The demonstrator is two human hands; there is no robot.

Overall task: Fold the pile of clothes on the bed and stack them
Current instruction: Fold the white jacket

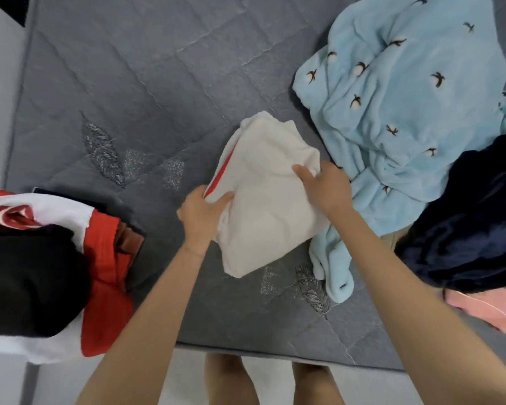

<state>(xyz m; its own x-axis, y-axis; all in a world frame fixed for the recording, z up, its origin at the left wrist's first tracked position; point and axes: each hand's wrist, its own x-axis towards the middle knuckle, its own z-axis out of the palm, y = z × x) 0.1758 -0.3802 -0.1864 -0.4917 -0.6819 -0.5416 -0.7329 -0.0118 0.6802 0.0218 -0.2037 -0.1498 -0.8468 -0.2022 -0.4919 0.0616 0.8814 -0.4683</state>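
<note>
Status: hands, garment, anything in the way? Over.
Gripped by left hand and right hand: folded cream garment, by its sides. Folded stack sits apart, to the left. Unfolded blue fleece crowds the right hand; nothing between garment and stack.

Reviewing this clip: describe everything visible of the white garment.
The white garment is soft, fleecy-looking cloth folded into a rough oblong, a red stripe along its left edge. It lies tilted on the grey bed. The left hand grips its left edge, the right hand its right edge, beside the blue blanket.
</note>
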